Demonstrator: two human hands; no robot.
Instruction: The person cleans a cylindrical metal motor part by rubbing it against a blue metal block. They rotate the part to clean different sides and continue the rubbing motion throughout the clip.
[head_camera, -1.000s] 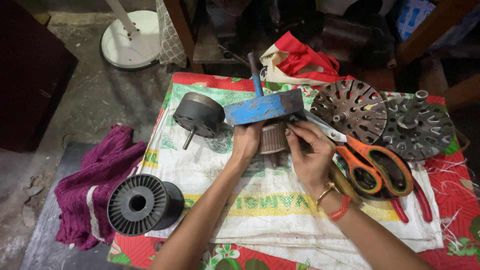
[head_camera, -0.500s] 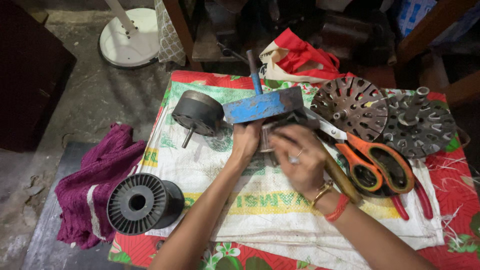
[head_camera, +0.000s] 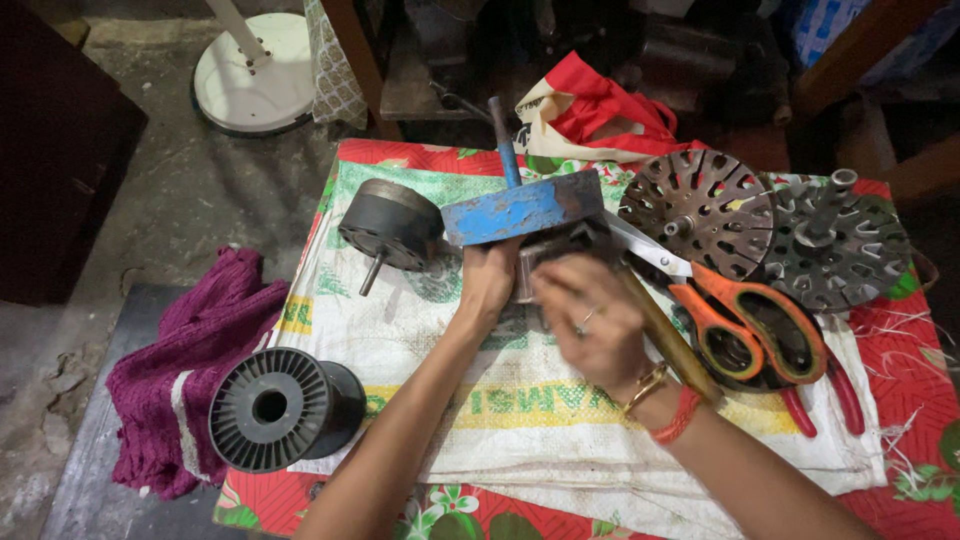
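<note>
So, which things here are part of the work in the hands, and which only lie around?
In hand:
- left hand
- right hand
- blue winding block

Lying about:
- black spool
- orange scissors
- two slotted discs
- motor rotor
- purple cloth

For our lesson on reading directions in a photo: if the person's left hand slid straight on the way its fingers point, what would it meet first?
The left hand points up the table and already touches the blue metal block, so that comes first. Beyond it lies the red and white bag, though depth is unclear.
</note>
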